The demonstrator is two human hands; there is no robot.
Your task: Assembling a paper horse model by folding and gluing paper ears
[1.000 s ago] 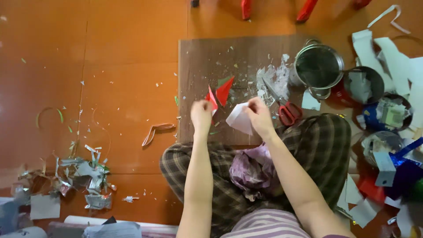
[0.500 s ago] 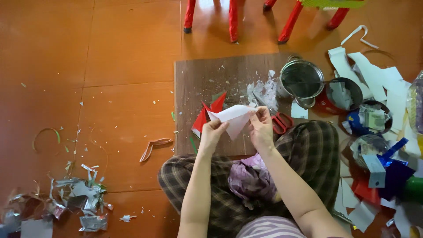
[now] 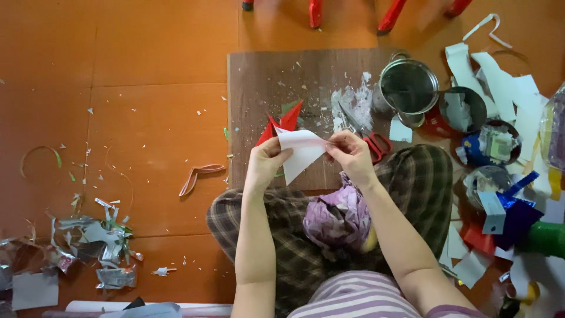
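Note:
Both hands hold a white folded paper piece (image 3: 301, 151) over the near edge of a brown board (image 3: 265, 76). My left hand (image 3: 265, 165) pinches its left corner. My right hand (image 3: 352, 156) pinches its right edge. A red folded paper shape (image 3: 281, 125) lies on the board just behind the left hand. Red-handled scissors (image 3: 368, 134) lie on the board beside the right hand. A crumpled purple wrapper (image 3: 336, 217) sits in my lap on checked trousers.
A steel pot (image 3: 408, 87) stands at the board's right edge. Several bowls and tins of paper scraps (image 3: 488, 144) and white strips (image 3: 500, 82) crowd the right. Shredded silver scraps (image 3: 94, 241) litter the orange floor at left. Red chair legs (image 3: 353, 12) stand beyond the board.
Both hands came together on the white paper and lifted it toward me. The view shifted forward, so the red chair legs now show more.

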